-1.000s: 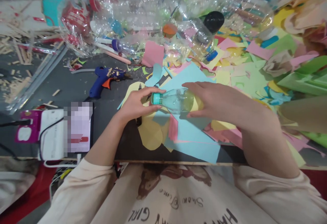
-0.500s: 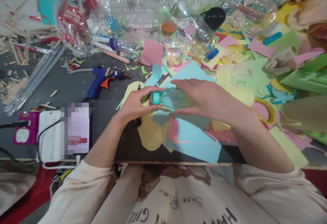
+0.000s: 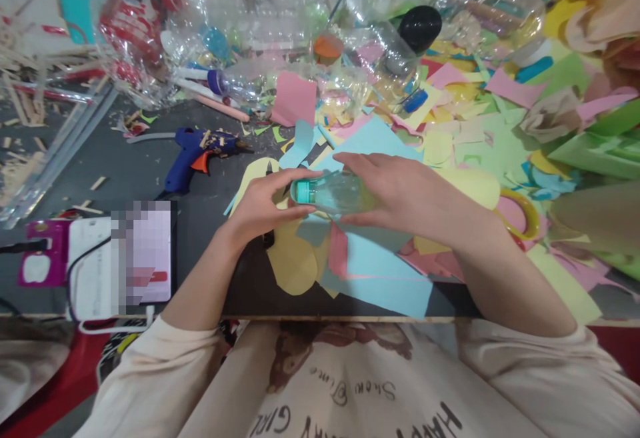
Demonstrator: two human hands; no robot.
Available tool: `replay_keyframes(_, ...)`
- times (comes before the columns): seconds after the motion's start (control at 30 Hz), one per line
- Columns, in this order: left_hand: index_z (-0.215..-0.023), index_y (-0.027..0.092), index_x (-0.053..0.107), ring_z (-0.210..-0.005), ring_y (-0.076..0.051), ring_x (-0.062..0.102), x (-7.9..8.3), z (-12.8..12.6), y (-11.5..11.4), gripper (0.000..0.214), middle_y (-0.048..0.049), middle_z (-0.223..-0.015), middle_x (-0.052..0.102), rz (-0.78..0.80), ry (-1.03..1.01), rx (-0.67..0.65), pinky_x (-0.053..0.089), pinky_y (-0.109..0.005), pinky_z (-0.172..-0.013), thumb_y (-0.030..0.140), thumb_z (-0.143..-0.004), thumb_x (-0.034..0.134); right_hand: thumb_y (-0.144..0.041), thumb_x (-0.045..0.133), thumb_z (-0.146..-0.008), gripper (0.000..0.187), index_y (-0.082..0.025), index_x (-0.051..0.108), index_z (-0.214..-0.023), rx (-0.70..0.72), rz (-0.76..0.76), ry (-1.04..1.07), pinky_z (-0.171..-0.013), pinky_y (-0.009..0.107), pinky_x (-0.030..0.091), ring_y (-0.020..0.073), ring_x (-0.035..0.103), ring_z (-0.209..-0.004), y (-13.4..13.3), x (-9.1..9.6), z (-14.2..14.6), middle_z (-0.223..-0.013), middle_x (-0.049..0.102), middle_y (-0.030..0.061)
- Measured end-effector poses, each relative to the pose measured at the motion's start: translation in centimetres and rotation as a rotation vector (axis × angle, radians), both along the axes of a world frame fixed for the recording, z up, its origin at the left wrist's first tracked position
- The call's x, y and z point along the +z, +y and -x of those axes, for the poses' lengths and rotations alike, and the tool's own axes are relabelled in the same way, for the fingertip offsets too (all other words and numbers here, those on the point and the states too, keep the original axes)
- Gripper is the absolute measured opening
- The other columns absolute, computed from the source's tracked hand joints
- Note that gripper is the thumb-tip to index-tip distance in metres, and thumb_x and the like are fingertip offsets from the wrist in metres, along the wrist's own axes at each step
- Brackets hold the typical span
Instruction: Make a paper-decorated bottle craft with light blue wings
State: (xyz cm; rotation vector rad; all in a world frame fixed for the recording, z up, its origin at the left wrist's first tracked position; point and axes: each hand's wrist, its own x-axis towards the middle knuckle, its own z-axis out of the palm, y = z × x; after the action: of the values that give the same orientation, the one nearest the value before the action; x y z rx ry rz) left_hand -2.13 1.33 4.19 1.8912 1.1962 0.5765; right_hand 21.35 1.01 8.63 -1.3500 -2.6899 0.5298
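Note:
A clear plastic bottle [image 3: 333, 191] with a teal cap [image 3: 303, 191] lies sideways between my hands, over the paper. My right hand [image 3: 393, 191] wraps the body of the bottle from the right, hiding its far end. At the cap end, my left hand [image 3: 263, 205] curves its thumb and fingers around the bottle's top, one on each side. Under the hands are a light blue paper sheet [image 3: 385, 265] and a rounded yellow paper piece [image 3: 295, 268]. A black pen [image 3: 269, 238] sits partly hidden behind my left hand.
A blue glue gun [image 3: 187, 158] lies left of my hands. Nearer me are a phone [image 3: 155, 251] and a purple-and-white power strip [image 3: 45, 251]. Clear bottles [image 3: 250, 18] pile up at the back. A yellow tape roll [image 3: 525, 215] and paper scraps [image 3: 505, 138] lie to the right.
The view has shifted slightly, so the items on the table's left appear a little further left. Both hands keep nearly the same hold on the bottle.

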Motion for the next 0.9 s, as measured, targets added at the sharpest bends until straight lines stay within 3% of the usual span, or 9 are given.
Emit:
replay_keyframes(0.57,-0.113,0.024,0.071,-0.106,-0.025,0.068,-0.63,-0.01,0.22,0.068,-0.0081,-0.114,0.073,-0.035,-0.015,0.003,0.054,-0.03,-0.091,0.076,-0.07,0.066,-0.042,0.065,-0.082,0.055,-0.015,0.055,-0.13,-0.003,0.098,0.031,-0.073,0.036,0.048,0.0313,0.066,-0.098,0.29,0.1,0.02,-0.113,0.071,0.0138)
replay_keyframes(0.9,-0.111,0.022,0.073,-0.105,-0.024,0.07,-0.95,-0.07,0.16,0.062,-0.0082,-0.113,0.074,-0.082,-0.077,0.016,0.055,-0.028,-0.089,0.07,-0.071,0.07,-0.043,0.068,-0.08,0.061,-0.014,0.054,-0.131,0.0,0.125,0.003,-0.076,0.038,0.049,0.0332,0.065,-0.103,0.41,0.03,0.11,-0.118,0.07,0.0157)
